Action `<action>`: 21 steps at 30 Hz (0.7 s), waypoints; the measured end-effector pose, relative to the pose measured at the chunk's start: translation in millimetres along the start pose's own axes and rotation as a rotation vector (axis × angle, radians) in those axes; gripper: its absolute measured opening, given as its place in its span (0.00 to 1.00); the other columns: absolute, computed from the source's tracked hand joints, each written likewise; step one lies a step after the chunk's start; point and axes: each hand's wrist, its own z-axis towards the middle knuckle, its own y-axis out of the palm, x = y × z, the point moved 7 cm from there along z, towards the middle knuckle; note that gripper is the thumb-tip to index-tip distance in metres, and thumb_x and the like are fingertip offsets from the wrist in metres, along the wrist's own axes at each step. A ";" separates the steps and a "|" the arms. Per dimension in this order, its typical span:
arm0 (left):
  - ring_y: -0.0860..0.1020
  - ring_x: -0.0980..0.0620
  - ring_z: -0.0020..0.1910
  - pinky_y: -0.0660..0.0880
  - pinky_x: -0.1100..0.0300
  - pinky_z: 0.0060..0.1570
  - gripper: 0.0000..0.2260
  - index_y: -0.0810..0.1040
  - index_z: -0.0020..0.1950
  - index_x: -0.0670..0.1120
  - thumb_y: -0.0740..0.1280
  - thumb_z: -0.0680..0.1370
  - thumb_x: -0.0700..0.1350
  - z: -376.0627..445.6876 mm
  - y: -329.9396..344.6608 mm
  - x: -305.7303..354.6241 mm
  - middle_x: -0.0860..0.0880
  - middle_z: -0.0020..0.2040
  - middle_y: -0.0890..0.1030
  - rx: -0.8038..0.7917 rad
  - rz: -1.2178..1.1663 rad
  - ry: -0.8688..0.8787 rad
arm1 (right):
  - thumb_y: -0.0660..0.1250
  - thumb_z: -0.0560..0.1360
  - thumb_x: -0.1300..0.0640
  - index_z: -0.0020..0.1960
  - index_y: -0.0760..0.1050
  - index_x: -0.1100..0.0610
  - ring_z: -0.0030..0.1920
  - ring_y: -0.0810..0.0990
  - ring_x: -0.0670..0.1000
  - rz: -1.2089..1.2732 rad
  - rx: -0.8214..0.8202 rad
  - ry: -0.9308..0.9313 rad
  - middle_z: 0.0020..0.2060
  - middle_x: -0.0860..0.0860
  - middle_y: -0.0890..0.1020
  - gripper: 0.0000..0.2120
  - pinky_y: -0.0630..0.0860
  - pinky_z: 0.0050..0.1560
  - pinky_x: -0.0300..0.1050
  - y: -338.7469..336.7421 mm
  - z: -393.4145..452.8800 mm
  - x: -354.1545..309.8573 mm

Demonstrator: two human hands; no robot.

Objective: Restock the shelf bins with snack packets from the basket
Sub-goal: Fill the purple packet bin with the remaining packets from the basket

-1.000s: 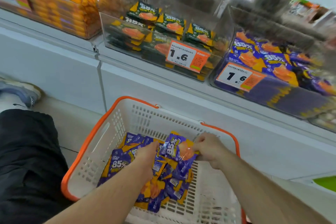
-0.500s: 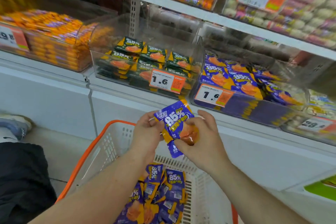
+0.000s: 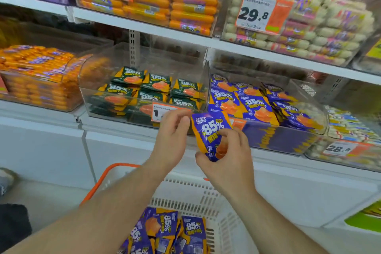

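Observation:
My right hand (image 3: 228, 156) grips a purple and orange "85%" snack packet (image 3: 210, 128), held upright in front of the shelf edge. My left hand (image 3: 173, 136) hovers just left of the packet's top corner, fingers loosely curled and holding nothing. Right behind the packet is the clear bin of matching purple packets (image 3: 288, 140). The bin of green "85%" packets (image 3: 115, 113) stands to its left. Below my arms the white basket with an orange rim (image 3: 115, 171) holds several more purple packets (image 3: 171, 231).
A bin of orange sausage sticks (image 3: 35, 80) stands at the far left of the same shelf. The upper shelf (image 3: 185, 37) carries bins of orange sausages and pale snacks with price tags. White cabinet fronts run below. A dark trouser leg (image 3: 12, 225) is at lower left.
Both hands lifted one purple packet out of the basket up to shelf height. The left hand has come off it; the right hand now holds it alone near the purple bin.

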 end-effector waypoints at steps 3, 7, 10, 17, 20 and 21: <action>0.73 0.51 0.59 0.72 0.56 0.59 0.10 0.75 0.58 0.48 0.64 0.78 0.40 45.7 11.4 26.0 0.51 0.58 0.73 0.036 0.310 0.270 | 0.69 0.61 0.39 0.55 0.73 0.50 0.59 0.73 0.52 0.048 0.104 0.007 0.42 0.39 0.72 0.26 0.74 0.54 0.51 -30.1 30.1 0.5; 0.73 0.47 0.62 0.72 0.51 0.60 0.19 0.72 0.67 0.46 0.65 0.77 0.48 97.8 54.5 45.1 0.47 0.64 0.74 -0.111 0.737 0.395 | 0.74 0.65 0.45 0.54 0.76 0.51 0.51 0.76 0.52 0.017 0.097 0.094 0.42 0.47 0.76 0.20 0.73 0.52 0.49 -50.9 90.4 17.1; 0.75 0.44 0.62 0.74 0.46 0.58 0.20 0.66 0.69 0.52 0.61 0.79 0.56 116.7 76.7 17.6 0.47 0.64 0.74 -0.312 0.775 0.167 | 0.73 0.67 0.41 0.61 0.77 0.52 0.54 0.76 0.52 -0.081 0.031 0.172 0.52 0.49 0.78 0.26 0.74 0.56 0.51 -47.7 139.1 29.0; 0.77 0.39 0.57 0.74 0.45 0.54 0.19 0.60 0.71 0.52 0.52 0.82 0.57 117.1 82.7 3.7 0.45 0.67 0.72 -0.343 0.908 0.066 | 0.67 0.66 0.35 0.48 0.81 0.55 0.54 0.79 0.57 -0.138 -0.195 0.338 0.53 0.54 0.82 0.25 0.76 0.52 0.47 16.9 239.9 40.3; 0.77 0.38 0.56 0.74 0.43 0.54 0.19 0.59 0.71 0.52 0.51 0.82 0.57 115.5 81.2 2.4 0.46 0.68 0.72 -0.358 0.896 0.043 | 0.64 0.72 0.35 0.54 0.80 0.57 0.59 0.77 0.59 -0.277 -0.348 0.347 0.58 0.58 0.79 0.26 0.71 0.50 0.44 54.3 262.0 42.9; 0.78 0.38 0.55 0.75 0.43 0.54 0.19 0.59 0.71 0.53 0.51 0.82 0.58 115.5 81.1 2.1 0.46 0.67 0.72 -0.358 0.889 0.046 | 0.61 0.73 0.33 0.60 0.79 0.56 0.61 0.76 0.59 -0.330 -0.383 0.333 0.62 0.59 0.78 0.30 0.70 0.50 0.44 63.4 267.2 42.8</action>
